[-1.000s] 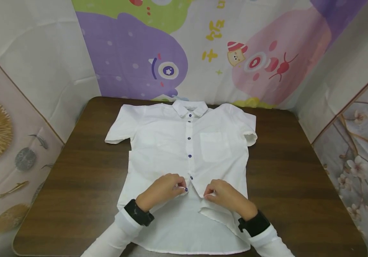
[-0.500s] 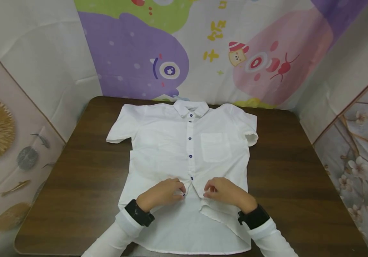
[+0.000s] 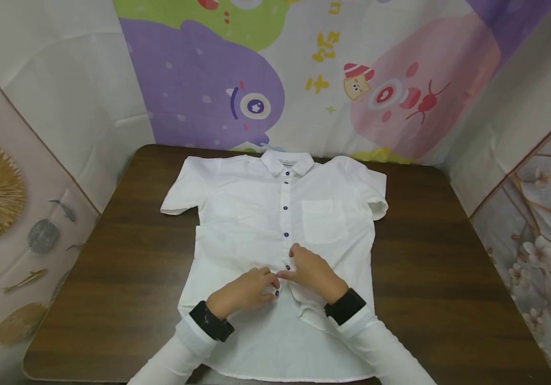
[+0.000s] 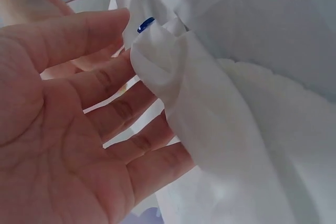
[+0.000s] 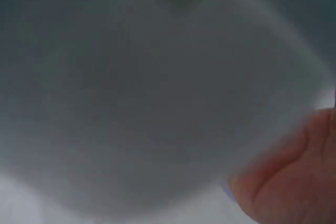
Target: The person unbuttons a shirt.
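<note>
A white short-sleeved shirt lies front up, collar away from me, its lower front parted. My left hand is at the lower placket; in the left wrist view its fingers run nearly straight behind the cloth edge, the thumb standing apart. A blue button shows there close to the thumb tip. My right hand lies over the other front edge, thumb stretched toward the left fingertips, index finger spread away. The right wrist view has part of that hand beside blurred pale cloth.
The shirt rests on a dark brown wooden table with rounded corners. Behind it hangs a cartoon-printed cloth. Patterned panels stand on both sides. A black strap circles each wrist over white sleeves.
My right hand has let go of the right front edge and moved left and up, its thumb now by the left fingertips. The left hand stays by its edge after shifting slightly down.
</note>
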